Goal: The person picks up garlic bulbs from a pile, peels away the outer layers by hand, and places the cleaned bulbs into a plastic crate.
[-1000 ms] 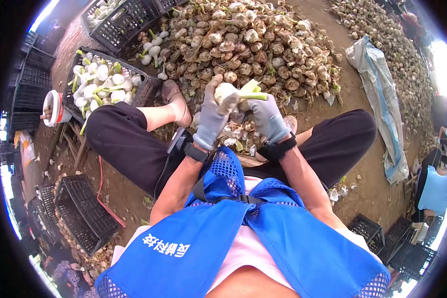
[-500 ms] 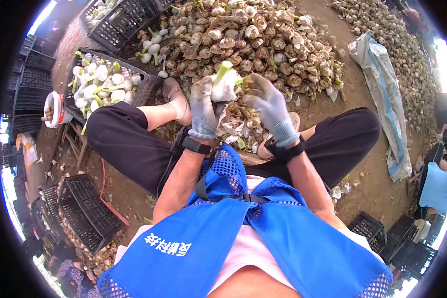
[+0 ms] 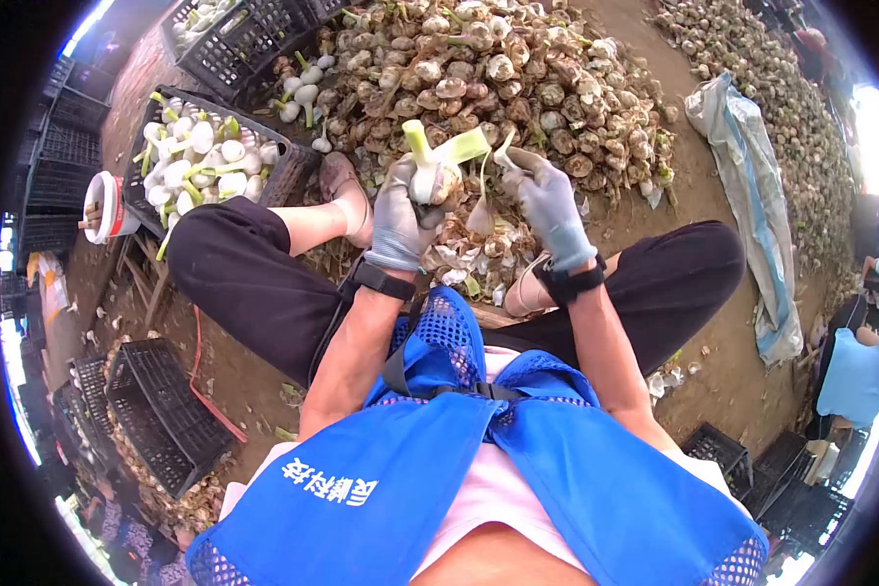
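My left hand (image 3: 398,217), in a grey glove, is closed around a garlic bulb (image 3: 439,184) whose cut green stem points up. A broad pale-green strip of leaf sheath (image 3: 464,146) leans from the stem toward the right. My gloved right hand (image 3: 549,200) is level with the bulb and a little apart from it, fingers pinched on a thin whitish piece of garlic skin (image 3: 503,152). Between the hands hangs a papery skin flap (image 3: 481,217). Below them lie loose garlic peelings (image 3: 469,256) between my feet.
A large heap of unpeeled garlic (image 3: 498,83) rises ahead. At left stand a black crate (image 3: 275,181) of white bulbs and a white bucket (image 3: 117,210). A plastic sheet (image 3: 747,195) lies at right. Another person in light blue (image 3: 855,376) is at far right.
My right hand has moved slightly right and down, away from the bulb, with a piece of skin now pinched. The sheath strip now leans out from the stem; the left hand keeps the bulb.
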Available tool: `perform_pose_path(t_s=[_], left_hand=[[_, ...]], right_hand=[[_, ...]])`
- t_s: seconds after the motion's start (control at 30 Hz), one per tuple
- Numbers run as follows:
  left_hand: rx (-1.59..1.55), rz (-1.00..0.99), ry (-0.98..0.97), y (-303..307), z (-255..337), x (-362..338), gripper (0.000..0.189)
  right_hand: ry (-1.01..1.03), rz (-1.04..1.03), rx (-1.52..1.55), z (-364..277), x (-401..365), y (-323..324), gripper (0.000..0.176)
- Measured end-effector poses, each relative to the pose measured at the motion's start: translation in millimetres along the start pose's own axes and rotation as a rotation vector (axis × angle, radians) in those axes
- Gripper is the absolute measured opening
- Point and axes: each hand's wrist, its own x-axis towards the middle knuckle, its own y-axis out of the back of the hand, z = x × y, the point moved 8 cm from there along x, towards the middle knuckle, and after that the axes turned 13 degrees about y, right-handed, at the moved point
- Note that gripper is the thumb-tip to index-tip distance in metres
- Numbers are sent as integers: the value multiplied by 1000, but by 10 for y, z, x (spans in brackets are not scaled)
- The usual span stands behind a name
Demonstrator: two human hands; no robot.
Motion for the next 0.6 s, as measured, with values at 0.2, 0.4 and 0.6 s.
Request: perform_pose_path(t_s=[0.2, 0.4, 0.6], left_hand=[[905, 474, -808, -159, 324, -241, 23], [1210, 454, -1023, -648, 292, -515, 30], [93, -45, -17, -223, -99, -115, 34]], right_hand=[[22, -6, -71, -100, -135, -367, 48], [15, 101, 86, -157, -108, -398, 39], [-404, 142, 298, 510, -226, -49, 33]])
